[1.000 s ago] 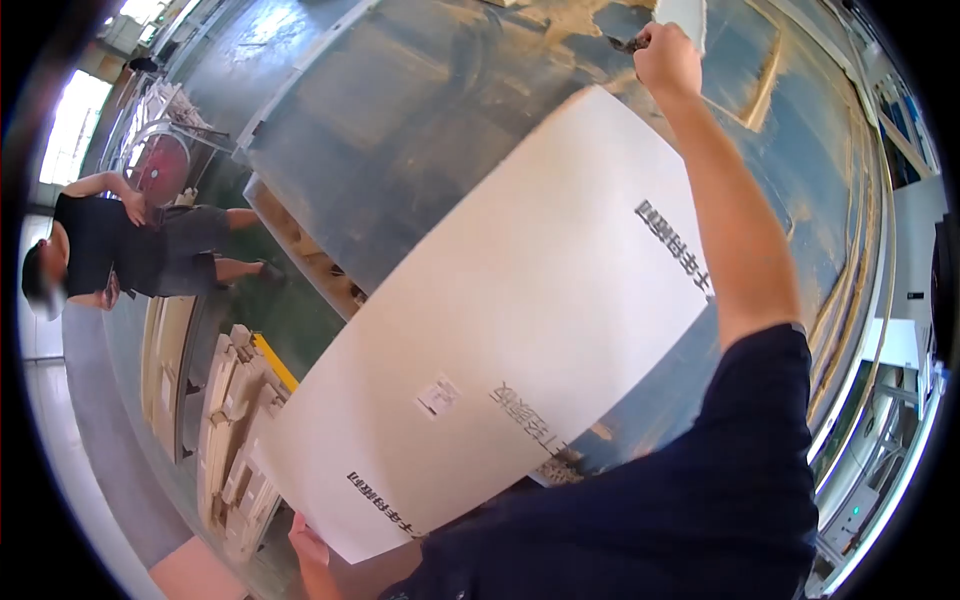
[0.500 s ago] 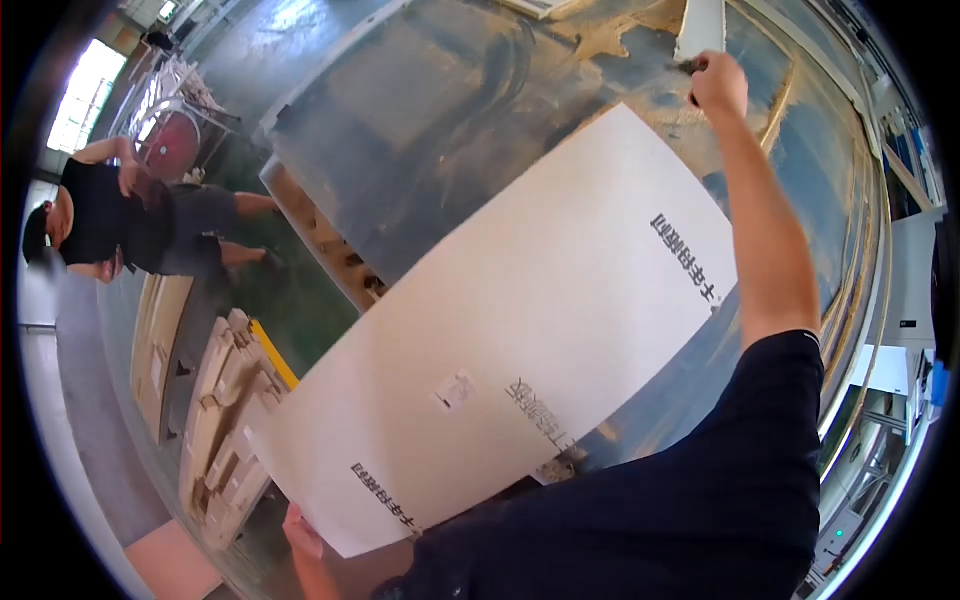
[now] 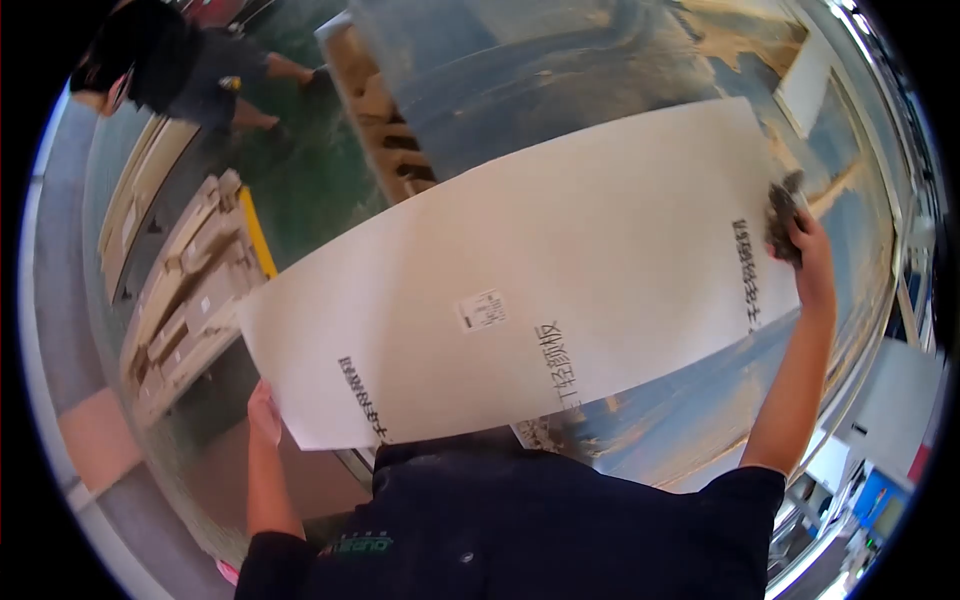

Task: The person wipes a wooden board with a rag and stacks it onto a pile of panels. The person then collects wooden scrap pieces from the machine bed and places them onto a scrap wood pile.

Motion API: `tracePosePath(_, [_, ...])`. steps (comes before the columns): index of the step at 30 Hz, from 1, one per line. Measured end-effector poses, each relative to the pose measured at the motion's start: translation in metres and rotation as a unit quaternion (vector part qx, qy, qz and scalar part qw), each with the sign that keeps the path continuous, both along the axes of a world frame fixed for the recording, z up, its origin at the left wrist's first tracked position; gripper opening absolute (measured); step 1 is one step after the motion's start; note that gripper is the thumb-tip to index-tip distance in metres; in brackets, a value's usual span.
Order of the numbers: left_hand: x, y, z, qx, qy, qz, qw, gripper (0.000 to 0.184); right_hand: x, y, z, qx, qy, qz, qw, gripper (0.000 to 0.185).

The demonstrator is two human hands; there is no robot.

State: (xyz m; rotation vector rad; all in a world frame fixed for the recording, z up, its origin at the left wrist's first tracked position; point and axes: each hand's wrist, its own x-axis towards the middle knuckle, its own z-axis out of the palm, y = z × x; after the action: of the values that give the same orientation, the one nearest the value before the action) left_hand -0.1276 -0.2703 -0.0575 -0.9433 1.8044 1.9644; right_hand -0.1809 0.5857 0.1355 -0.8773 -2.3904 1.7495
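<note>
A long white panel [image 3: 610,220] with black printed lettering and a small label [image 3: 482,311] lies slantwise in front of my body. My left hand [image 3: 264,414] is closed on its lower left edge, with some fingers hidden beneath. At the panel's right end, my right hand [image 3: 813,255] is closed around a dark, shaggy, dusty wad [image 3: 782,218]. The wad rests against or just over the panel there; whether it is a rag or a brush I cannot tell.
Under the panel is a sawdust-covered table [image 3: 540,70]. A white offcut [image 3: 805,85] lies at its far right. Stacked tan cut pieces [image 3: 195,300] stand to the left. Another person [image 3: 170,65] is at the upper left, beyond the green floor [image 3: 315,180].
My right hand has come back from the far offcut to the panel's right end with the dark wad. The panel now appears turned closer to level, and the offcut has shifted.
</note>
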Motion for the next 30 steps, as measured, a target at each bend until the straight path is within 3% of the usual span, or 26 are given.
tracePosePath(7, [-0.014, 0.006, -0.028, 0.025, -0.030, 0.065, 0.997, 0.036, -0.007, 0.011, 0.011, 0.003, -0.010, -0.072, 0.997, 0.032])
tracePosePath(9, [-0.011, 0.001, -0.048, 0.026, -0.020, 0.083, 0.996, 0.037, -0.010, -0.002, 0.014, -0.004, 0.012, -0.125, 0.992, 0.030])
tracePosePath(14, [-0.007, 0.008, -0.081, 0.041, 0.041, 0.168, 0.984, 0.045, -0.007, 0.014, 0.007, -0.003, 0.042, -0.127, 0.991, 0.029])
tracePosePath(16, [-0.006, 0.014, -0.076, 0.024, 0.057, 0.176, 0.983, 0.049, -0.010, 0.021, 0.004, 0.033, 0.021, -0.131, 0.991, 0.031])
tracePosePath(19, [0.001, 0.023, -0.056, -0.001, 0.037, 0.221, 0.975, 0.057, -0.011, 0.033, 0.004, -0.018, 0.046, -0.090, 0.995, 0.032])
tracePosePath(21, [0.018, 0.006, -0.067, -0.069, 0.030, 0.256, 0.964, 0.059, -0.015, 0.025, 0.003, -0.017, 0.089, -0.128, 0.988, 0.033])
tracePosePath(23, [0.029, 0.011, -0.048, -0.116, 0.051, 0.305, 0.944, 0.062, -0.014, 0.005, 0.012, -0.011, 0.118, -0.163, 0.979, 0.034])
tracePosePath(26, [0.070, -0.024, -0.038, -0.116, 0.075, 0.340, 0.930, 0.050, -0.016, -0.008, 0.028, -0.006, 0.138, -0.178, 0.974, 0.036])
tracePosePath(30, [0.109, -0.045, 0.000, -0.149, 0.093, 0.420, 0.890, 0.048, -0.024, -0.026, 0.039, -0.030, 0.179, -0.149, 0.972, 0.040])
